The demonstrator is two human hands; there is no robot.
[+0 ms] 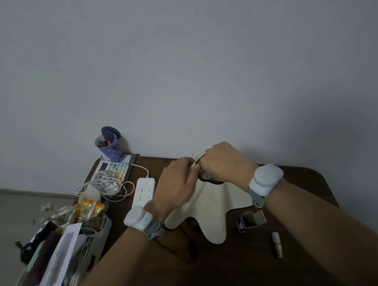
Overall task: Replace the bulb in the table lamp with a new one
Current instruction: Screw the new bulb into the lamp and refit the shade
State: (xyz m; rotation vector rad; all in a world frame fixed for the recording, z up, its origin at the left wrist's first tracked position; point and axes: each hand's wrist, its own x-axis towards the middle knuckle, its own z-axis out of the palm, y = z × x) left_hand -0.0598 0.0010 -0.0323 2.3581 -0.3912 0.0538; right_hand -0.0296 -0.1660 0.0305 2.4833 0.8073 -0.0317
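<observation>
The table lamp has a cream, wavy shade with a black edge, and stands mid-table. Its dark base shows under the shade. My left hand lies on the shade's upper left side, fingers pressed to it. My right hand is curled over the shade's black-rimmed top opening; what its fingers hold inside is hidden. A small bulb lies on the table to the right. Beside it sits an open small box. Both wrists wear white bands.
A white power strip lies left of the lamp, with tangled white cables and a patterned pen cup behind. A cluttered organizer fills the left edge. The lamp's black cord runs across the brown table. The wall is close behind.
</observation>
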